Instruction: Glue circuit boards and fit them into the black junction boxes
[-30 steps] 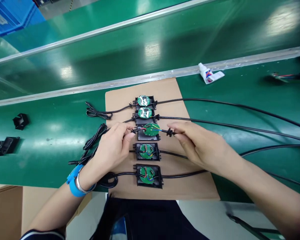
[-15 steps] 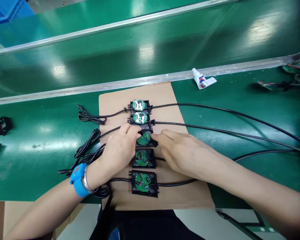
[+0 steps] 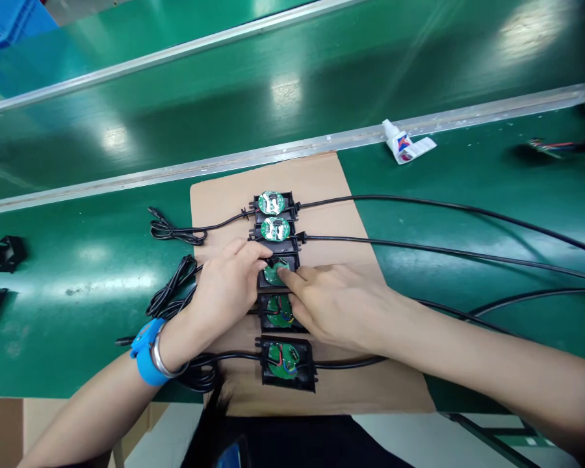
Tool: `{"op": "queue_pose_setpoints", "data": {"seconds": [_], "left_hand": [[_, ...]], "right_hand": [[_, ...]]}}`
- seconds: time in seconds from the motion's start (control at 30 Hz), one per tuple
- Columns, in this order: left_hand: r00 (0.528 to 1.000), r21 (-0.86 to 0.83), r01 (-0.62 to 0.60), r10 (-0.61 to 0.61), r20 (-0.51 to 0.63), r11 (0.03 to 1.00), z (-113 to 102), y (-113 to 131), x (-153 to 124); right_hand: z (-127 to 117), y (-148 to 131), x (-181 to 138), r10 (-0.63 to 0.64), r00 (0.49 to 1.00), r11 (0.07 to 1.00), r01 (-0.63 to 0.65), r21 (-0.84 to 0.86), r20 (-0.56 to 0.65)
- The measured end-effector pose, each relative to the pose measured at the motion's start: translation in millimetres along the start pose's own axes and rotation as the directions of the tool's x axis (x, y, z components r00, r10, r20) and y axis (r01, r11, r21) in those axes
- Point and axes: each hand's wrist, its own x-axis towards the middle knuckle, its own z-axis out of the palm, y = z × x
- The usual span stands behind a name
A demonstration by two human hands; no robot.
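Observation:
Several black plastic cases stand in a column on a cardboard sheet, each with a round green circuit board. My left hand pinches the left edge of the circuit board in the middle case; its fingertips partly hide that edge. From the other side, my right hand presses its index finger on the same board, with the other fingers curled in. Below it, a case with a wired board is partly covered by my right hand. The nearest case shows red, blue and yellow wires.
Black cables run right from the cases; coiled cables lie at the left. A white bottle rests by the metal rail. Two loose black cases sit far left, stripped wires far right.
My right hand has shifted left and slightly down, its index finger now over the board instead of at the case's right side. My left hand stays at the board's left edge.

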Motion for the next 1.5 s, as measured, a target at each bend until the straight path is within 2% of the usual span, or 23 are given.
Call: {"op": "queue_pose_setpoints", "data": {"seconds": [0.17, 0.27, 0.37, 0.5, 0.67, 0.83, 0.93, 1.07, 1.13, 1.33, 1.4, 1.5], "left_hand": [[0.980, -0.027, 0.151, -0.146, 0.138, 0.988, -10, -5, 0], [0.959, 0.027, 0.183, -0.184, 0.217, 0.983, -12, -9, 1], [0.959, 0.083, 0.144, -0.160, 0.232, 0.986, -11, -14, 2], [0.981, 0.143, 0.038, -0.064, 0.181, 0.989, -7, -16, -2], [0.981, 0.342, -0.128, 0.069, 0.180, 0.931, -5, -10, -11], [0.975, 0.334, -0.126, 0.055, 0.215, 0.934, -10, -7, -6], [0.943, 0.303, -0.102, -0.005, 0.332, 0.948, -11, -8, 3], [0.848, 0.319, -0.051, -0.127, 0.515, 0.946, -13, -4, 20], [0.804, 0.374, -0.071, -0.169, 0.570, 0.925, -15, 0, 29], [0.719, 0.371, -0.177, -0.138, 0.681, 0.912, -18, 5, 47], [0.714, 0.370, -0.195, -0.127, 0.688, 0.908, -16, 5, 48], [0.783, 0.450, -0.220, -0.118, 0.610, 0.866, -9, 6, 44]], "right_hand": [[10, -7, 4, -0.056, 0.998, 0.998, 0.056, -0.033, 0.001], [15, -6, 4, -0.084, 0.996, 0.996, 0.082, -0.030, -0.039], [15, -4, 4, -0.079, 0.995, 0.997, 0.078, -0.023, -0.053], [11, -2, 4, -0.080, 0.996, 0.997, 0.080, 0.005, -0.024], [9, -2, 5, -0.078, 0.997, 0.996, 0.079, 0.033, -0.024], [11, -2, 4, -0.084, 0.995, 0.996, 0.085, 0.034, -0.050], [12, -2, 3, -0.083, 0.995, 0.996, 0.084, 0.033, -0.055], [11, -1, 3, -0.094, 0.995, 0.995, 0.095, 0.038, -0.034], [11, -1, 4, -0.099, 0.995, 0.994, 0.100, 0.040, -0.031], [13, -1, 5, -0.090, 0.995, 0.994, 0.093, 0.060, -0.049], [13, -1, 4, -0.098, 0.993, 0.993, 0.103, 0.063, -0.067], [12, -1, 4, -0.118, 0.990, 0.991, 0.122, 0.053, -0.076]]}}
